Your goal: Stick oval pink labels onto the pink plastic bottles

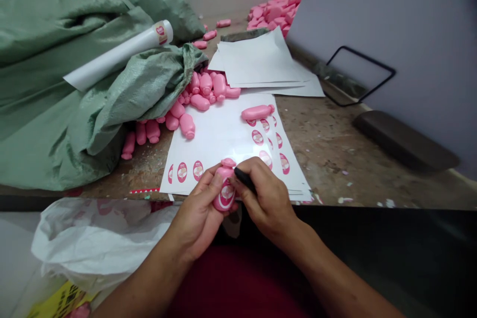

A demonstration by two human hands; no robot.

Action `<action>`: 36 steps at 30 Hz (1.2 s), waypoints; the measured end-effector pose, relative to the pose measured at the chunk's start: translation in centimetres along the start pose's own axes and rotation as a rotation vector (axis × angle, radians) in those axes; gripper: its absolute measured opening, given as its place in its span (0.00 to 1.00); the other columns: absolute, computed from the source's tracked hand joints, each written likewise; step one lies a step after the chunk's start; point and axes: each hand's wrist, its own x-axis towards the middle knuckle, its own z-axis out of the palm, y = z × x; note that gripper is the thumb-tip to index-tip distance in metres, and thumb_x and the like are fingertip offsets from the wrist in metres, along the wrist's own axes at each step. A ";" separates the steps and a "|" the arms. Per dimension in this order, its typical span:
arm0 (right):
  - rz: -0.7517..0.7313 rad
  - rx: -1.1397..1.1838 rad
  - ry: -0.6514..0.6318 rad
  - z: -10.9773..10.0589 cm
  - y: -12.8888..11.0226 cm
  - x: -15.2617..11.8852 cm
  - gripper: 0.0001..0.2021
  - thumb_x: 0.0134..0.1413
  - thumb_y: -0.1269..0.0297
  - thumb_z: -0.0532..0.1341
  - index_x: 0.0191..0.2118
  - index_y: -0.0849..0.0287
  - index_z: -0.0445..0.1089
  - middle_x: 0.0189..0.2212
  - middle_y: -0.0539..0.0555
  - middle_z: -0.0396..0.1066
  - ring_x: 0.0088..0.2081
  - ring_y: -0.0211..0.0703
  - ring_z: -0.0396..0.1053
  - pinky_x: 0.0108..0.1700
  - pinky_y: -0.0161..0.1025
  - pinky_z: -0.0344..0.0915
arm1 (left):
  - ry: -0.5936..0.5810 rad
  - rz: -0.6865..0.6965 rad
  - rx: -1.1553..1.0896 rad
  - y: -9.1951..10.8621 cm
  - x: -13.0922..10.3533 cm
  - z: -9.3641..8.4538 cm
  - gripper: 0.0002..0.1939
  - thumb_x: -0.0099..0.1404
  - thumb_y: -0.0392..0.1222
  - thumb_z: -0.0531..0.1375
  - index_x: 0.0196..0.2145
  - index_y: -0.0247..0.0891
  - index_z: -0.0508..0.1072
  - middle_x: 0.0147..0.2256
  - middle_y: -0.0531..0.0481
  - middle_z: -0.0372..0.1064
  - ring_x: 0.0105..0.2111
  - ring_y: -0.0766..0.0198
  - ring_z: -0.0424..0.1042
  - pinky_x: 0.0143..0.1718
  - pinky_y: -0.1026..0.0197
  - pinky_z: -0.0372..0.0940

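Observation:
A small pink bottle (224,186) with an oval label on its front is upright in my left hand (203,208), whose fingers wrap round its side and base. My right hand (264,198) is closed on a black tool (245,180), its tip close to the bottle's neck; whether the two touch is hard to tell. Beneath and beyond the hands lie white sheets (219,144) with oval pink labels. One pink bottle (257,112) lies on its side on the sheets.
A green sack (112,109) spills pink bottles (200,102) at the left, with a white roll (119,54) on it. Blank papers (257,64) and a pink heap (276,12) lie farther back. A white plastic bag (100,243) hangs below the table edge.

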 end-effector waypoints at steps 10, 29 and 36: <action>0.263 0.264 0.060 -0.9 -0.8 -0.8 0.03 0.65 0.64 0.59 0.43 0.52 0.70 0.34 0.50 0.74 0.32 0.41 0.71 0.35 0.39 0.68 | -0.087 -0.155 -0.197 0.5 0.0 0.1 0.11 0.71 0.41 0.59 0.49 0.39 0.75 0.44 0.47 0.73 0.40 0.64 0.74 0.33 0.63 0.70; 0.276 0.334 0.018 -0.1 -0.8 -0.6 0.04 0.61 0.67 0.61 0.33 0.54 0.69 0.30 0.50 0.72 0.32 0.41 0.71 0.35 0.38 0.69 | -0.004 -0.016 -0.174 0.0 0.4 0.3 0.11 0.68 0.39 0.63 0.48 0.39 0.74 0.40 0.50 0.74 0.35 0.69 0.74 0.35 0.66 0.69; 0.617 0.734 0.184 -2.6 -1.9 0.0 0.12 0.59 0.58 0.66 0.48 0.48 0.73 0.36 0.48 0.75 0.23 0.32 0.65 0.30 0.34 0.69 | 0.040 -0.159 -0.180 0.4 0.6 -0.7 0.15 0.71 0.43 0.59 0.54 0.40 0.69 0.40 0.43 0.75 0.37 0.61 0.77 0.34 0.63 0.71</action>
